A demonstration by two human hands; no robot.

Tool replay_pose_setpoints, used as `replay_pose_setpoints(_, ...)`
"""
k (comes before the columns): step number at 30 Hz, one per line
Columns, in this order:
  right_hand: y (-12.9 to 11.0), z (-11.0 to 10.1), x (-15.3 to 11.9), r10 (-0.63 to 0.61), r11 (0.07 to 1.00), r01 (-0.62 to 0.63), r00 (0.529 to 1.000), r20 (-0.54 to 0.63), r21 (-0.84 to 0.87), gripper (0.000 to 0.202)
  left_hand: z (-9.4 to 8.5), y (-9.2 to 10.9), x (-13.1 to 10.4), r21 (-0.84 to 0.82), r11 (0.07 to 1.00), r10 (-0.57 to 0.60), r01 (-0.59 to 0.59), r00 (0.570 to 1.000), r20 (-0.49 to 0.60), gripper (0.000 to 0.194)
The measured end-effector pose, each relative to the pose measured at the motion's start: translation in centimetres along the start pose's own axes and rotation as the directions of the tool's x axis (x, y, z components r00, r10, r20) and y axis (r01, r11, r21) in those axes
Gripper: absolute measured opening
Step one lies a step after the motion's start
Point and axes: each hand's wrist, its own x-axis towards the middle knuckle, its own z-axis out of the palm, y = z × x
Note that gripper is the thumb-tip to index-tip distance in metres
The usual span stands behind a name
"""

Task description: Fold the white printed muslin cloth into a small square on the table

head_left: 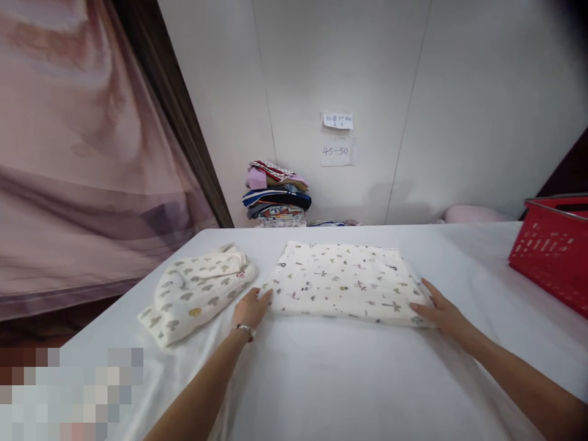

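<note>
Cloth (pixel 344 282) folded flat, mid-surface | our left hand (pixel 250 309) and right hand (pixel 441 312) spread flat on its near corners | folded garment (pixel 197 291) already left

The folded cloth (pixel 345 283) is cream white, scattered with small prints in grey, brown, yellow and pink. The garment (pixel 195 293) beside it is cream with grey mushroom shapes and 1 yellow one. The table cover (pixel 321 380) is plain white. The basket (pixel 554 251) is red. The clothes stack (pixel 277 195) shows pink, navy, white and red patterned layers. The curtain (pixel 78 153) is dusty pink.
</note>
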Motion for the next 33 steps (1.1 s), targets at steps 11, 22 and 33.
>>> replay_pose_setpoints(11, 3.0, -9.0, -1.9, 0.061, 0.997, -0.065, 0.994, 0.094, 0.035, 0.092, -0.8, 1.1, -11.7, -0.136, 0.980, 0.183, -0.142, 0.915, 0.359, 0.023)
replay_pose_setpoints(22, 4.0, -7.7, 0.9, 0.066, 0.960, -0.085, 0.995, -0.079, -0.267, 0.087, -1.0, 0.5, -9.0, -0.434, 0.863, 0.000, 0.258, 0.860, 0.511, 0.060)
replay_pose_setpoints(33, 0.1, -4.6, 5.9, 0.000, 0.965, -0.021, 0.997, -0.079, -0.262, 0.075, 1.8, 3.9, -6.0, -0.216, 0.976, 0.015, 0.013, 0.992, 0.129, 0.033)
